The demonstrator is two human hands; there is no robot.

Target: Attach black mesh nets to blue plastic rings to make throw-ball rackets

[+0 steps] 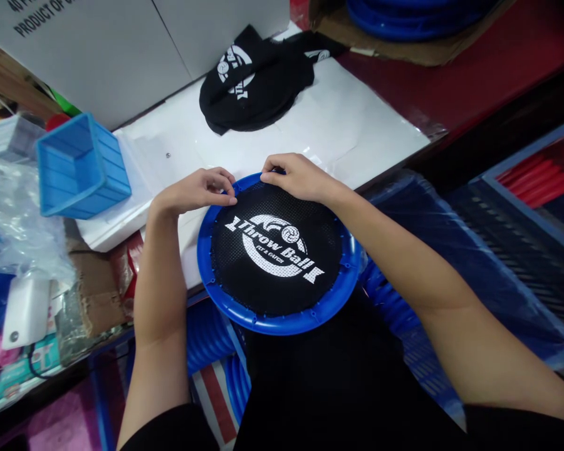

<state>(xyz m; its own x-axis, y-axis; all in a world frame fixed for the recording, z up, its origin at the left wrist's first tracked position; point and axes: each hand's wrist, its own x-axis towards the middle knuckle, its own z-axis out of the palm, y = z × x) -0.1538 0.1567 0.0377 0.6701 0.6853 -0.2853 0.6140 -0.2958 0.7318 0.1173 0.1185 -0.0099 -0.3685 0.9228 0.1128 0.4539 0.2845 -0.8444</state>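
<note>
Blue rim [282,324] encircles black mesh [276,294] with white lettering [275,245].

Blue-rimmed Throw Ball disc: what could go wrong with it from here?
The Throw Ball disc juts past the near edge of the white tabletop, so it might tip toward the lap if released. The left hand and right hand are both at the far part of its blue rim, so uneven pressing could tilt it.
</note>
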